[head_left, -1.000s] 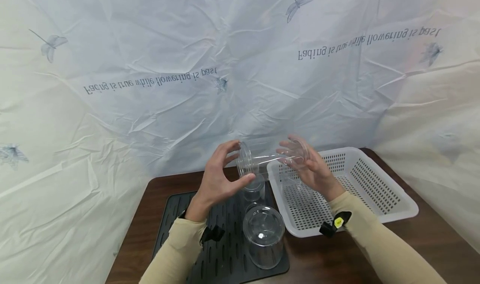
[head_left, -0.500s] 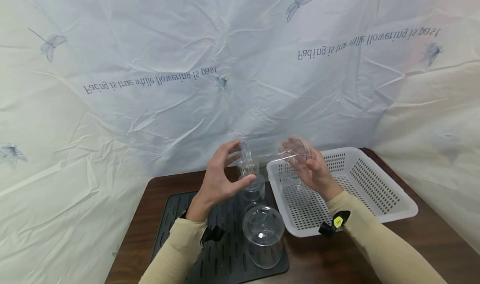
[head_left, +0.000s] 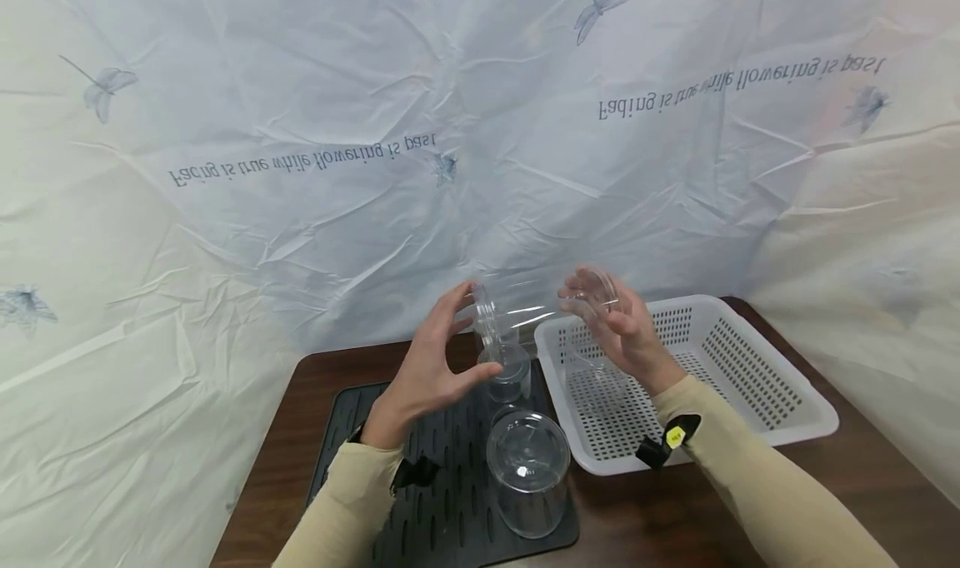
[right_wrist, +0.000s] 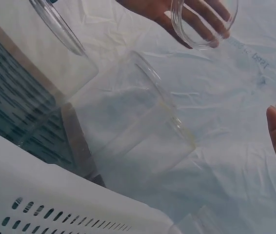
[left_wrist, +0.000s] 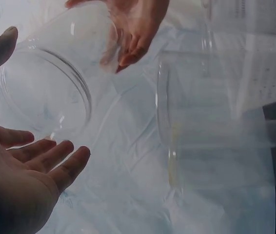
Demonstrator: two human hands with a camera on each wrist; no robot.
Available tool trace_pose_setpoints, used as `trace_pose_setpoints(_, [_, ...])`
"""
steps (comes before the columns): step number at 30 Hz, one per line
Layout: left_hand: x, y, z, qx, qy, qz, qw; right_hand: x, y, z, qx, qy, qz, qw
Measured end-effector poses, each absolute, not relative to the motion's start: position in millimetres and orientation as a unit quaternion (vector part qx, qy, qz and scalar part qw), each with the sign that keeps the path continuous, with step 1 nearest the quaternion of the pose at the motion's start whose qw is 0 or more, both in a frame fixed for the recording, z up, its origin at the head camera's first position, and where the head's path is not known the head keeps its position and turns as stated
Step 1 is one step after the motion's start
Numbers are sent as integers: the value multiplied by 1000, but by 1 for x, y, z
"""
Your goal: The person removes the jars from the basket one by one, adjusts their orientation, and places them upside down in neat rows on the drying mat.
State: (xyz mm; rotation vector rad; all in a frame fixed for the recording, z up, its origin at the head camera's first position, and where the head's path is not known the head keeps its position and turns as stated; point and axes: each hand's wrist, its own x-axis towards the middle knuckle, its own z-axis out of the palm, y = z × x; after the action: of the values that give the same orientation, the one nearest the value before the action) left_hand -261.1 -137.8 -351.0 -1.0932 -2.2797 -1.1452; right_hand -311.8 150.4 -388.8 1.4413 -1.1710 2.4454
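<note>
A clear cylindrical jar lies sideways in the air above the mat and the white basket. My right hand grips its right end, thumb in front and fingers behind the clear wall. My left hand is spread around the ringed left end, with thumb and fingers apart. In the left wrist view, the left fingers lie loosely by the jar's round rim; whether they touch it is unclear. Below, a clear jar stands on the dark ridged mat, with more clear jars behind it.
A white perforated plastic basket stands right of the mat on the brown wooden table. Behind and around the table hangs a pale printed sheet. The standing jars are close to the basket's left wall.
My left thumb has moved down and away from the jar's rim, and the left hand has drawn slightly left. The jar has tilted slightly in my right hand.
</note>
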Motion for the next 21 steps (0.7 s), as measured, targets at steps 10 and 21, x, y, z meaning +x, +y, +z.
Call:
trace_pose_setpoints(10, [-261, -178, -372, -330, -869, -337, 149, -309, 146, -370, 447, -407, 796, 46])
trace_pose_setpoints(21, [-266, -212, -409, -281, -919, -252, 114, -310, 144, -359, 418, -471, 774, 70])
